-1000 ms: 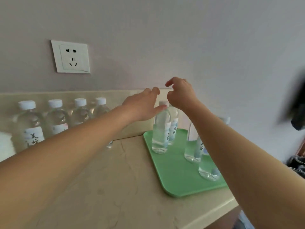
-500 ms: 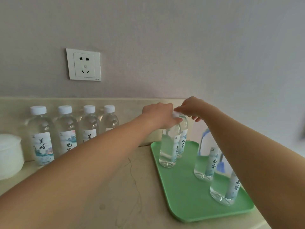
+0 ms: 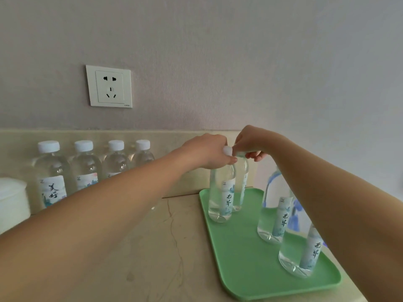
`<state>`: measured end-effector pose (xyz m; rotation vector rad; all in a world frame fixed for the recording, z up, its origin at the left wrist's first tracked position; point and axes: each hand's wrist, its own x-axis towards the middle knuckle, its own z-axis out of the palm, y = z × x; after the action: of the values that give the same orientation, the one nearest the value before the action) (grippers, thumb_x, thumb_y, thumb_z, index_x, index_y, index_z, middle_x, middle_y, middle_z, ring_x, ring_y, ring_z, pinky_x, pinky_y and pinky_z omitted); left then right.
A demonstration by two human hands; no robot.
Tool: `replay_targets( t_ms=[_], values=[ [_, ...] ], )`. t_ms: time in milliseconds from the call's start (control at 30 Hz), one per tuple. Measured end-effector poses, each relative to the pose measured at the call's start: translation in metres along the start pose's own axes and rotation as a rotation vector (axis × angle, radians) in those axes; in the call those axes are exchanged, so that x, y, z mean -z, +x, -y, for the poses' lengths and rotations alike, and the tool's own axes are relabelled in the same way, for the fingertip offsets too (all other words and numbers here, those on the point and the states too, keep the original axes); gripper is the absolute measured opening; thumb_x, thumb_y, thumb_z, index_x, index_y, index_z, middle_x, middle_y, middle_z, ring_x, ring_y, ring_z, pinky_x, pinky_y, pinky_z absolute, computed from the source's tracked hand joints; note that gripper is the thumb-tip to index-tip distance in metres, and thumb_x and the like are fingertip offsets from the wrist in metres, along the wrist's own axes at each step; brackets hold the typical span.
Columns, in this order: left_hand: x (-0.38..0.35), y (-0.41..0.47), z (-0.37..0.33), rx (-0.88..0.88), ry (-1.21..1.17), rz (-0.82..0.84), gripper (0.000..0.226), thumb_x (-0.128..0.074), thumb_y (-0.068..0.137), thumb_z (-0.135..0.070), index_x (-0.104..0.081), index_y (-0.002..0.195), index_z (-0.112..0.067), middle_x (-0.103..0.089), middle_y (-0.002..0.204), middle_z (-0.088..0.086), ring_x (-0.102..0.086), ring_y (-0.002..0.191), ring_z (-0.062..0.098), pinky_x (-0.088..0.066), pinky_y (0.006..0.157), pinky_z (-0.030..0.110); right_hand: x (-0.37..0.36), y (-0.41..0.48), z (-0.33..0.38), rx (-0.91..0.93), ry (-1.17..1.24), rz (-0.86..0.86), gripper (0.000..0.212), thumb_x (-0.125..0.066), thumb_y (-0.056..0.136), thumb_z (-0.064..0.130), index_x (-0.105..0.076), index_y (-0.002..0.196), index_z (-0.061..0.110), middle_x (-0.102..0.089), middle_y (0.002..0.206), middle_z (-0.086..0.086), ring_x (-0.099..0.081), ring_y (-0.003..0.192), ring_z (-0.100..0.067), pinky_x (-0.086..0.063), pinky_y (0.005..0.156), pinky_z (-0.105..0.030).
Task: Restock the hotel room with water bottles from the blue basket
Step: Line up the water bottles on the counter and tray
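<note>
Both grips sit over the green tray's (image 3: 246,258) far left corner: my left hand (image 3: 209,152) curls round the nearer water bottle's (image 3: 221,192) cap, my right hand (image 3: 253,142) pinches the farther water bottle's (image 3: 243,184) top just behind.

A row of four clear plastic water bottles (image 3: 86,168), white-capped, with pale labels bearing black brush characters, stands upright along the backsplash at left. Four alike stand on a green tray (image 3: 246,258). At its far left, the front bottle (image 3: 221,192) and rear bottle (image 3: 243,186) stand close together, caps gripped by the left hand (image 3: 209,151) and right hand (image 3: 250,142). Along its right are the middle bottle (image 3: 273,221) and nearest bottle (image 3: 301,256), tops hidden.
</note>
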<state>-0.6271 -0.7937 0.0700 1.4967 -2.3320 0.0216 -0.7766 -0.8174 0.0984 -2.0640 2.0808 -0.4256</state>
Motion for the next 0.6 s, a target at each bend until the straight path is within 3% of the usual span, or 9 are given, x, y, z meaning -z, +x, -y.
replay_targets(
  t_ms=[167, 367, 500, 600],
  values=[
    [0.026, -0.014, 0.005, -0.023, -0.055, -0.025, 0.051, -0.058, 0.087, -0.061, -0.055, 0.120, -0.022, -0.059, 0.105, -0.003, -0.056, 0.093, 0.019, -0.040, 0.068, 0.031, 0.013, -0.008, 0.019, 0.079, -0.054, -0.017, 0.025, -0.070, 0.075, 0.020, -0.068, 0.094, 0.003, -0.058, 0.063, -0.007, -0.051, 0.053, -0.019, -0.046, 0.048, -0.022],
    [0.060, -0.042, 0.024, 0.011, -0.092, 0.005, 0.035, -0.062, 0.086, -0.058, -0.054, 0.102, -0.028, -0.056, 0.085, -0.013, -0.057, 0.080, 0.009, -0.040, 0.062, 0.028, 0.023, -0.021, 0.052, 0.176, -0.048, 0.021, 0.030, -0.074, 0.071, 0.027, -0.072, 0.093, 0.007, -0.059, 0.062, -0.003, -0.051, 0.054, -0.016, -0.045, 0.044, -0.018],
    [0.077, -0.069, 0.050, 0.090, -0.044, 0.049, 0.030, -0.064, 0.087, -0.053, -0.054, 0.102, -0.029, -0.064, 0.080, -0.006, -0.061, 0.063, 0.008, -0.043, 0.058, 0.026, 0.016, -0.032, 0.082, 0.261, -0.030, 0.112, 0.035, -0.076, 0.071, 0.029, -0.074, 0.099, 0.008, -0.060, 0.062, -0.002, -0.051, 0.057, -0.017, -0.046, 0.047, -0.018],
    [0.088, -0.094, 0.077, 0.160, 0.002, 0.083, 0.030, -0.064, 0.086, -0.054, -0.053, 0.101, -0.031, -0.069, 0.077, -0.001, -0.063, 0.062, 0.011, -0.047, 0.062, 0.027, 0.006, -0.038, 0.109, 0.346, -0.022, 0.159, 0.035, -0.077, 0.070, 0.032, -0.076, 0.098, 0.010, -0.061, 0.058, 0.001, -0.052, 0.058, -0.016, -0.048, 0.051, -0.020]
  ],
)
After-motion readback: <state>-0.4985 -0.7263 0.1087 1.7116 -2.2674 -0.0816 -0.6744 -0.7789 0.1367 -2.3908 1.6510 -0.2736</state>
